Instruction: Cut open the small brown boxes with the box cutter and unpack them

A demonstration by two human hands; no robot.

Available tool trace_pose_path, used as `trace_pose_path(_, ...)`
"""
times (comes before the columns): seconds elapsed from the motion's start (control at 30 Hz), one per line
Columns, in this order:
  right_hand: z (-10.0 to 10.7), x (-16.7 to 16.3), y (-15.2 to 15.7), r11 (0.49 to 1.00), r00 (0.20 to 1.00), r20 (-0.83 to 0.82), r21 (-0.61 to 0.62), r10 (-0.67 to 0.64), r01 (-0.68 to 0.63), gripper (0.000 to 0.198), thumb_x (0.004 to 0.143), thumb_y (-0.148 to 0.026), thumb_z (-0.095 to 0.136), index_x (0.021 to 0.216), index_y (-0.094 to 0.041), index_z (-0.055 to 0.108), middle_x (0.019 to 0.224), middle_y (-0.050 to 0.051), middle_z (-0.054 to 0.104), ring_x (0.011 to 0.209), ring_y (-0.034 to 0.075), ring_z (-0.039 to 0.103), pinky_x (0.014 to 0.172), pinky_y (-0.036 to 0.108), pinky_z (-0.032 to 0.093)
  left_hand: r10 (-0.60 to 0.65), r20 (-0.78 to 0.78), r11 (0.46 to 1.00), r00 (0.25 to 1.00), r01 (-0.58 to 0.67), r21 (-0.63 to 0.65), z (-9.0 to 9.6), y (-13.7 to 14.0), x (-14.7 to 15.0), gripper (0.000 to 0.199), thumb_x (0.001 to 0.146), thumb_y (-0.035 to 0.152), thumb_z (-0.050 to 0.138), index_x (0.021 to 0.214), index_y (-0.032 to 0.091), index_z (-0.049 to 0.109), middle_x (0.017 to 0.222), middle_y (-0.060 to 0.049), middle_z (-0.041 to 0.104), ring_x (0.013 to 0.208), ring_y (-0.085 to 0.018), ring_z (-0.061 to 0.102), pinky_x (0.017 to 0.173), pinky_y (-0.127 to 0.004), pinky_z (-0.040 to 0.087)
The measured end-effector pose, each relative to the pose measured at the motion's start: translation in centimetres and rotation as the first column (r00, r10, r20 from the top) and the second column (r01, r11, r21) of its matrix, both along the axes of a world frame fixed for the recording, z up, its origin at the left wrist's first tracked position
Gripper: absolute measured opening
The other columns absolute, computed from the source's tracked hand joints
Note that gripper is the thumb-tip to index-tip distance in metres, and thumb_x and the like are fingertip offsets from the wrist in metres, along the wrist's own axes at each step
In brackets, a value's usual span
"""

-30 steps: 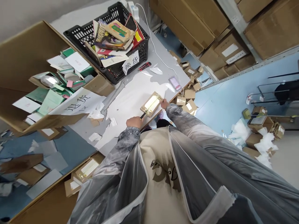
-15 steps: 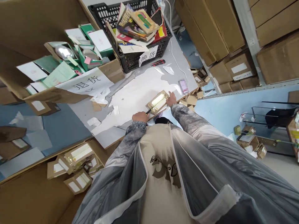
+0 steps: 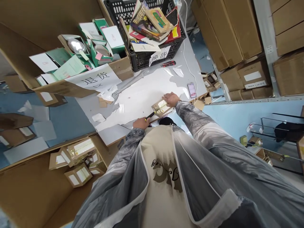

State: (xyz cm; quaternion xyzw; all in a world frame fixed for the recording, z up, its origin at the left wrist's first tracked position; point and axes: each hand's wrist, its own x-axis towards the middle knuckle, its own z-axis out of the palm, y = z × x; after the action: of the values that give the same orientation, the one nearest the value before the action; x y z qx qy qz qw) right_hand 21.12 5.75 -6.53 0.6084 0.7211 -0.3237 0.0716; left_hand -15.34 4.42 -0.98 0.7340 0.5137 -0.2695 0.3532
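Note:
At the near edge of the white table (image 3: 133, 95) lies a small cardboard box (image 3: 156, 110) with clear tape and a pale label on top. My left hand (image 3: 141, 123) is closed around a black and yellow utility knife (image 3: 150, 116), its tip at the left part of the taped top. Whether the blade is in the tape I cannot tell. My right hand (image 3: 171, 99) rests with its fingers stretched out over the box's right part, covering that end.
A black crate (image 3: 140, 61) of books stands at the back beside a large carton (image 3: 59, 88) of green and white boxes. A red and black cutter (image 3: 168, 64), paper scraps (image 3: 98, 117) and a phone (image 3: 192, 90) lie on the table. Lower left, an open carton (image 3: 33, 190) holds small boxes.
My right hand has shifted from the box's right edge onto its top, with fingers spread. My left hand and the knife have drawn back slightly to the left. The view has shifted a little.

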Motion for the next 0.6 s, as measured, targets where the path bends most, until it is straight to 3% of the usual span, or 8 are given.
trace_pose_path(0.1,-0.1,0.6,-0.2,1.000,0.999,0.035,-0.010,0.012,-0.012,0.081,0.095,-0.022,0.082,0.174,-0.010,0.068,0.178,0.029,0.066,0.169,0.051,0.053,0.141,0.074,0.046,-0.017,0.004,0.999,1.000,0.017,0.031,-0.5,-0.4,-0.4,0.071,0.124,0.065,0.038,0.161,0.024,0.082,0.142,-0.025,0.088,0.130,-0.044,0.084,0.097,-0.043,0.061)
trace_pose_path(0.17,-0.2,0.6,-0.6,1.000,0.999,0.047,0.015,0.005,-0.005,0.080,0.098,-0.022,0.080,0.176,-0.010,0.067,0.178,0.028,0.067,0.169,0.049,0.053,0.140,0.070,0.049,-0.035,0.001,0.998,0.999,0.035,0.047,-0.6,-0.5,-0.5,0.070,0.124,0.064,0.038,0.164,0.024,0.080,0.141,-0.025,0.088,0.129,-0.044,0.084,0.095,-0.043,0.060)
trace_pose_path(0.43,-1.8,-0.2,-2.8,0.983,0.987,-0.007,0.092,-0.158,0.158,0.085,0.100,-0.021,0.072,0.184,-0.015,0.060,0.197,0.019,0.049,0.187,0.045,0.036,0.156,0.071,0.021,-0.117,0.041,0.989,0.992,0.113,0.100,-1.1,-1.6,-2.2,0.064,0.126,0.055,0.034,0.163,0.022,0.076,0.144,-0.023,0.086,0.136,-0.039,0.081,0.099,-0.039,0.057)
trace_pose_path(0.53,-2.4,-0.4,-3.9,0.968,0.974,-0.030,0.106,-0.225,0.227,0.091,0.102,-0.030,0.073,0.189,-0.013,0.053,0.203,0.018,0.038,0.191,0.047,0.026,0.155,0.073,0.020,-0.146,0.051,0.983,0.988,0.138,0.124,-2.6,-2.4,-3.5,0.064,0.125,0.048,0.035,0.170,0.020,0.071,0.153,-0.024,0.082,0.144,-0.039,0.077,0.107,-0.040,0.056)
trace_pose_path(0.6,-2.8,-0.5,-4.6,0.954,0.959,-0.044,0.105,-0.279,0.282,0.094,0.102,-0.034,0.073,0.191,-0.014,0.049,0.204,0.018,0.036,0.189,0.049,0.029,0.154,0.074,0.024,-0.165,0.051,0.981,0.985,0.159,0.114,-3.4,-2.9,-4.6,0.065,0.123,0.045,0.035,0.171,0.018,0.071,0.154,-0.025,0.081,0.147,-0.039,0.075,0.113,-0.042,0.055)
